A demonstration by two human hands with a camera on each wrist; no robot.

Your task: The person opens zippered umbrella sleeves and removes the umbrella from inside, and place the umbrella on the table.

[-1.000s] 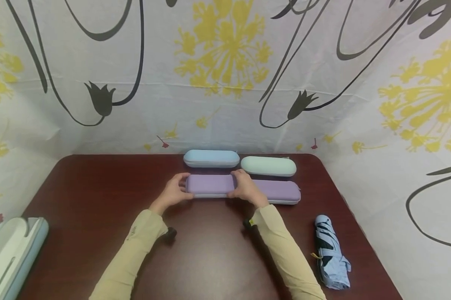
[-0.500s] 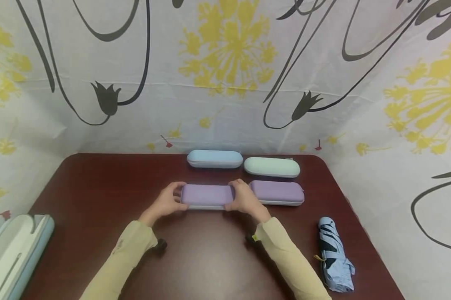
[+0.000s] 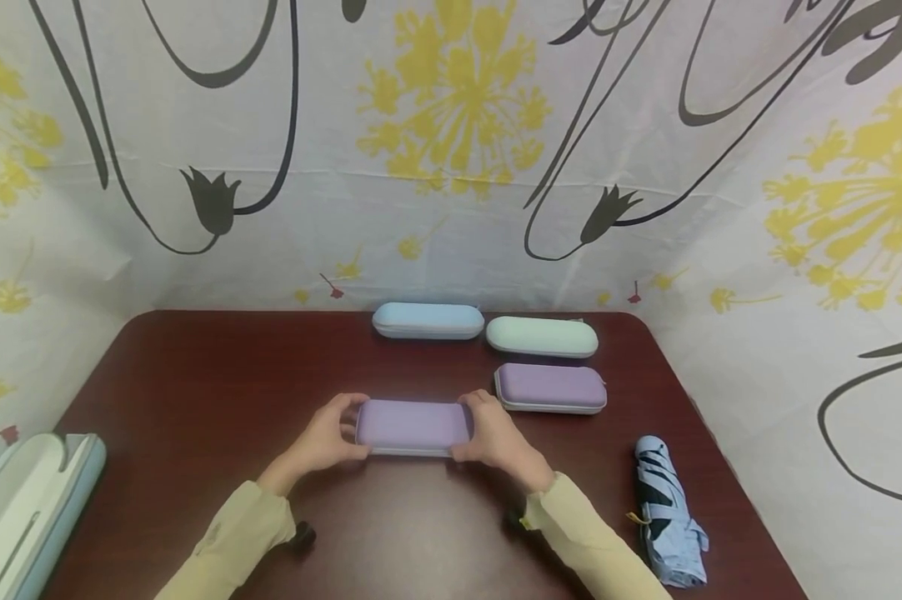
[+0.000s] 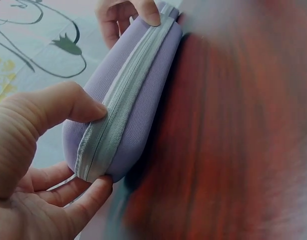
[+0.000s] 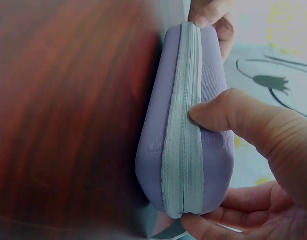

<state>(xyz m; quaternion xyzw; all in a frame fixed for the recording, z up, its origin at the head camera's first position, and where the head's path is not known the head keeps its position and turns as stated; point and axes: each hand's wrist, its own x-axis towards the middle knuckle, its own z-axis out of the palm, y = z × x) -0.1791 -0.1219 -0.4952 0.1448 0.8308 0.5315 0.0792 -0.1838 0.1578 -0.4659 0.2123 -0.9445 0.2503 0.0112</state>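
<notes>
Both of my hands hold a purple zip-up glasses case (image 3: 413,427) lengthwise between them near the middle of the table. My left hand (image 3: 322,440) grips its left end; the thumb presses by the pale zip in the left wrist view, with fingers round the end. At the other end, my right hand (image 3: 499,437) grips it, thumb on the zip band in the right wrist view. The case looks zipped closed. Whether its underside touches the table is unclear. A second purple glasses case (image 3: 551,388) lies just behind my right hand, apart from it.
At the table's back edge lie a light blue case (image 3: 428,321) and a mint green case (image 3: 543,337). A folded blue umbrella (image 3: 670,512) lies at right. A white and pale blue object (image 3: 34,508) stands at the left edge. Patterned cloth (image 3: 451,208) hangs behind the table (image 3: 218,400).
Both hands have drawn the held purple case toward the person and slightly left, away from the other purple case, which now shows fully. The other cases and the umbrella stay put.
</notes>
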